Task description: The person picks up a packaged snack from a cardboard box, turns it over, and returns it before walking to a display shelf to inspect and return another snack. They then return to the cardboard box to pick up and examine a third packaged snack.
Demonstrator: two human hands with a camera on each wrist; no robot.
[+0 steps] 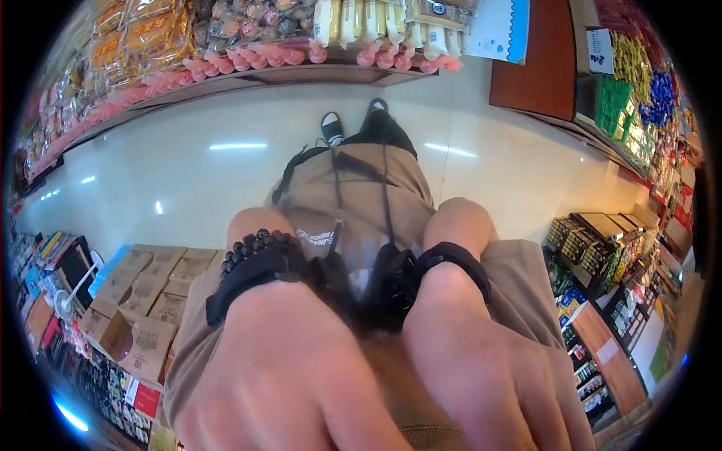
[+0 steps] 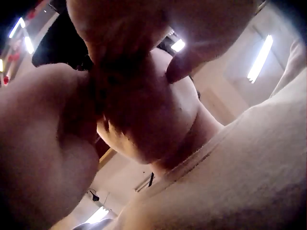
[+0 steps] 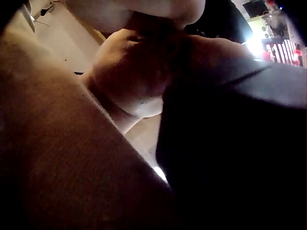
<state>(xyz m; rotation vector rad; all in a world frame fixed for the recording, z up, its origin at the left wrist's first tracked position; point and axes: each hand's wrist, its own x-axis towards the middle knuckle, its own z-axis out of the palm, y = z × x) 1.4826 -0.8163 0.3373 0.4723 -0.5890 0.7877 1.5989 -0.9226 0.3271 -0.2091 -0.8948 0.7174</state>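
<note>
In the head view, the left hand [image 1: 278, 368] and right hand [image 1: 489, 376] are raised close to the camera, backs showing, with their fingertips cut off by the lower edge. A black strap [image 1: 252, 282] and a dark beaded bracelet [image 1: 259, 244] circle the left wrist; another black strap [image 1: 455, 263] circles the right. Between the wrists are black devices [image 1: 391, 289], partly blurred. Behind them hangs a brown top [image 1: 365, 180] with dark drawstrings. Both wrist views look up past dark, close skin and cloth; anything held at the fingertips is hidden.
Packaged goods [image 1: 150, 34] fill a shelf along the top, above a pale shiny floor [image 1: 188, 161]. Cardboard boxes [image 1: 147, 346] stand at lower left. More goods [image 1: 602, 240] and a brown cabinet [image 1: 534, 64] are at right. Ceiling lights [image 2: 260, 58] show overhead.
</note>
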